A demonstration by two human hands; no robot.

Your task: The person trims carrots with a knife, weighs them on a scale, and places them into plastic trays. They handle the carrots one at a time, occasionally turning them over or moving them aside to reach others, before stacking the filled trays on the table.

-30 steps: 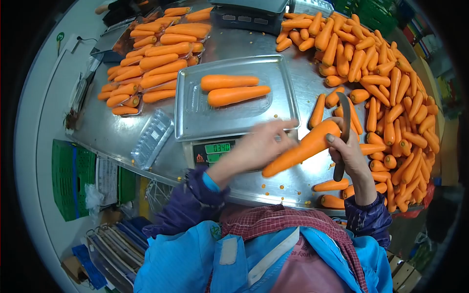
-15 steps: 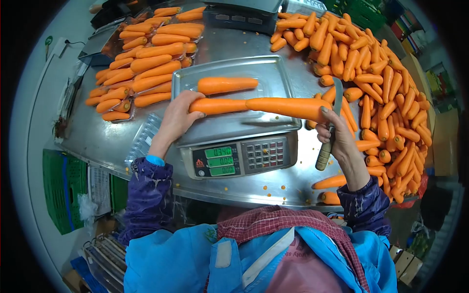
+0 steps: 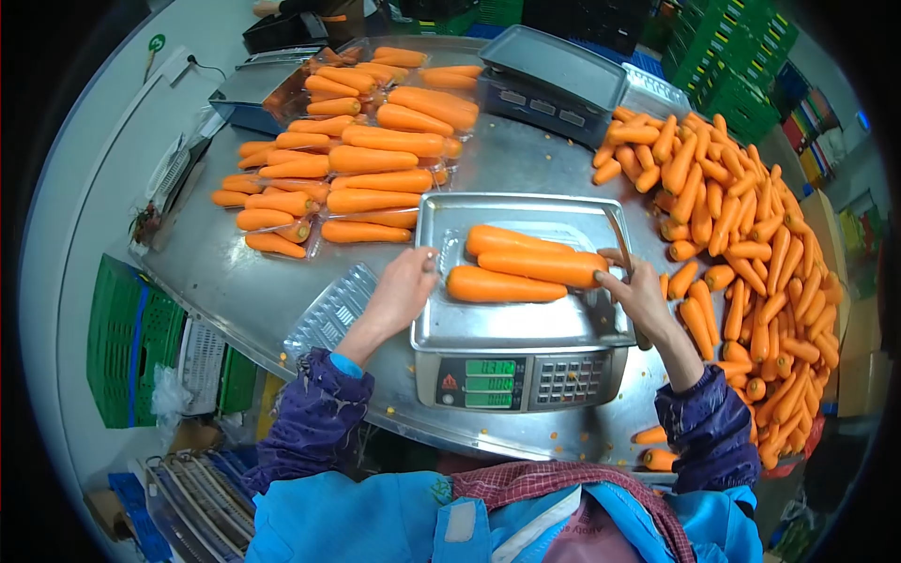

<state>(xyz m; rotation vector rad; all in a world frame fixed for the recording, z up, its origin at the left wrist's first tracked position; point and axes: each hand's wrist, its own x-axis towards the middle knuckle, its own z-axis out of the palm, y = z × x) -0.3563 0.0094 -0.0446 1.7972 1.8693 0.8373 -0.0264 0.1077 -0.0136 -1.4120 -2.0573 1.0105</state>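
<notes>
Three carrots lie side by side on the metal pan (image 3: 526, 328) of a digital scale: a rear carrot (image 3: 511, 238), a middle carrot (image 3: 540, 265) and a front carrot (image 3: 502, 285). A clear plastic tray shows partly around them. My right hand (image 3: 638, 293) grips a knife (image 3: 618, 230), its curved blade pointing up and away from me; my thumb and fingertips touch the right end of the middle carrot. My left hand (image 3: 402, 293) is at the pan's left edge, apart from the carrots, fingers curled together with nothing visible in them.
A large heap of loose carrots (image 3: 751, 253) covers the right side of the steel table. Packed carrots (image 3: 375, 183) in clear trays lie at back left. Empty clear trays (image 3: 330, 310) sit left of the scale. A second scale (image 3: 554, 80) stands behind.
Two carrots held end to end between my hands are now down on the pan beside the third. My left hand has let go; the view has shifted, with the table lower and further right.
</notes>
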